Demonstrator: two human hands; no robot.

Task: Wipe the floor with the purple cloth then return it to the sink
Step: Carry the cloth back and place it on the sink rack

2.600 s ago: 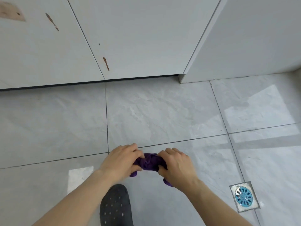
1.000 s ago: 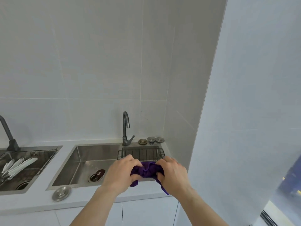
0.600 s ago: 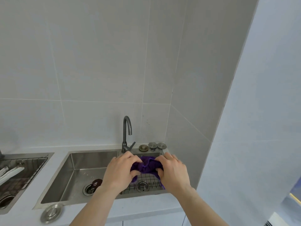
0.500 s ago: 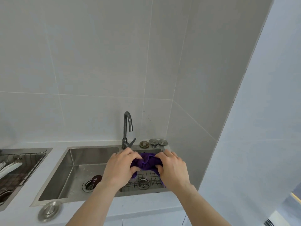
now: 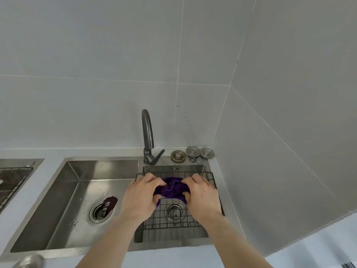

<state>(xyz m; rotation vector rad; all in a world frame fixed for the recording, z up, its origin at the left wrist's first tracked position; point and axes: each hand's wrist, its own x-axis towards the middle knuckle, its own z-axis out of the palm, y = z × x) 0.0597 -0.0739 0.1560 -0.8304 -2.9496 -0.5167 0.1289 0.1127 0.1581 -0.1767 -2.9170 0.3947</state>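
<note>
The purple cloth [image 5: 171, 189] is bunched up between my two hands. My left hand [image 5: 141, 198] grips its left side and my right hand [image 5: 202, 196] grips its right side. Both hold it just above the black wire basket [image 5: 173, 225] that sits in the right basin of the steel sink [image 5: 63, 200]. I cannot tell whether the cloth touches the basket's wires. A drain strainer [image 5: 174, 211] shows below the cloth through the wires.
A dark curved faucet [image 5: 147, 136] stands behind the sink. Three metal sink plugs [image 5: 192, 153] lie on the counter at the back right. The left basin has a drain [image 5: 100, 211] with a dark scrap beside it. A white wall panel [image 5: 289, 151] closes the right side.
I have risen from the floor to the sink with the cloth in both hands. In the last half second the hands and cloth have moved lower, over the wire basket.
</note>
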